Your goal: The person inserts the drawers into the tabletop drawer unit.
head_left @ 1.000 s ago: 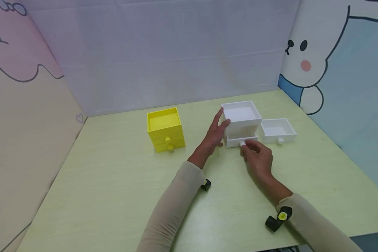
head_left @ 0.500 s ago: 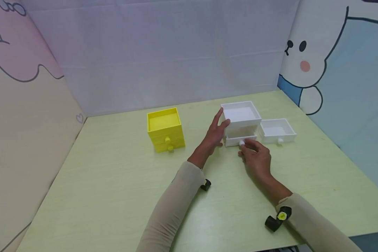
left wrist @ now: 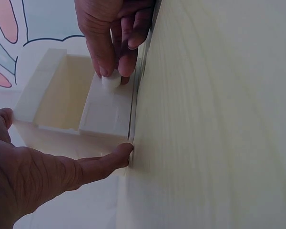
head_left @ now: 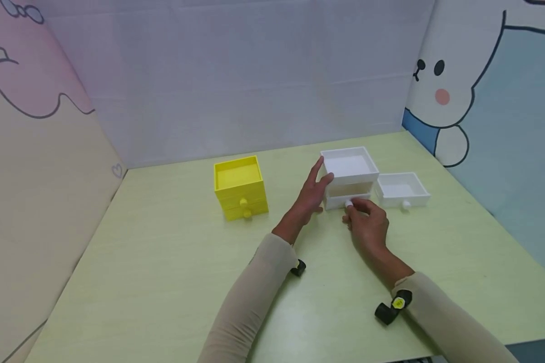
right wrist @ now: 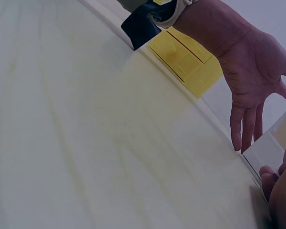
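A small white drawer cabinet [head_left: 349, 179] with a tray-like top stands on the table, its upper slot hollow. The lower drawer [left wrist: 105, 112] sits in the bottom slot, its front about level with the cabinet face. My right hand [head_left: 370, 224] pinches that drawer's round knob [left wrist: 111, 81] between thumb and fingers. With fingers spread, my left hand [head_left: 306, 199] rests against the cabinet's left side. A loose white drawer [head_left: 401, 189] with its own knob lies on the table just right of the cabinet.
A yellow drawer cabinet [head_left: 239, 189] with both drawers in stands to the left on the pale table [head_left: 163, 277]. A white cloth wall [head_left: 254, 75] rises behind, and printed panels flank both sides. Part of a dark object shows at the front edge.
My right hand has pushed the lower drawer farther into the white cabinet by its knob. My left hand has stayed against the cabinet's side. The head view has shifted slightly.
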`<control>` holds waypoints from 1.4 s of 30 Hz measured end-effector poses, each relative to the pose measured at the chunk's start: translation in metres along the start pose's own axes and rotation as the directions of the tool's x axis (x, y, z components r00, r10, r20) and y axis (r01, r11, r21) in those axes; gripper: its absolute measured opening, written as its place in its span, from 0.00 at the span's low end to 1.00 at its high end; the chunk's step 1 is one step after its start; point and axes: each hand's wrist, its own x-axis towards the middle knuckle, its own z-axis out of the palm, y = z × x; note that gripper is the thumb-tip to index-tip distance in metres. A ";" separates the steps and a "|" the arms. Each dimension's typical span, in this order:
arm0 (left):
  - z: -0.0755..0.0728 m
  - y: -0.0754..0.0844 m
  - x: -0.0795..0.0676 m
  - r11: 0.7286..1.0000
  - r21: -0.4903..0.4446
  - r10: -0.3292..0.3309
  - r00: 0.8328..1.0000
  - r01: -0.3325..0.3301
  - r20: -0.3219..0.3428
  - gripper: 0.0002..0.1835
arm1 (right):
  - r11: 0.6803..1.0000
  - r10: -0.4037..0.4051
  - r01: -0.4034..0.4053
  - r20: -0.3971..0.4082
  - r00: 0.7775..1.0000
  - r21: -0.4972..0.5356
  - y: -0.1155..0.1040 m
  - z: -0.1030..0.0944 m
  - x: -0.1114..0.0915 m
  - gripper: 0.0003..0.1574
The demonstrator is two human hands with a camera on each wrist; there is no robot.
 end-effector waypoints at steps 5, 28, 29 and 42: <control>-0.001 -0.001 0.000 1.000 -0.001 -0.001 1.000 0.001 0.001 0.32 | 1.000 0.008 -0.008 0.004 1.000 -0.005 0.001 0.000 0.001 0.17; 0.000 -0.003 -0.003 1.000 -0.017 0.023 0.999 -0.023 0.036 0.32 | 0.998 -0.056 0.056 -0.608 0.792 -0.018 -0.010 -0.016 0.006 0.08; 0.000 -0.003 -0.004 1.000 -0.017 0.021 0.999 -0.021 0.037 0.32 | 1.000 -0.025 0.031 -0.614 0.789 -0.001 -0.012 -0.020 0.008 0.08; 0.005 -0.003 -0.002 1.000 -0.011 0.022 0.999 -0.021 0.029 0.31 | 0.941 0.234 0.052 -0.757 0.610 0.334 -0.026 -0.087 0.045 0.09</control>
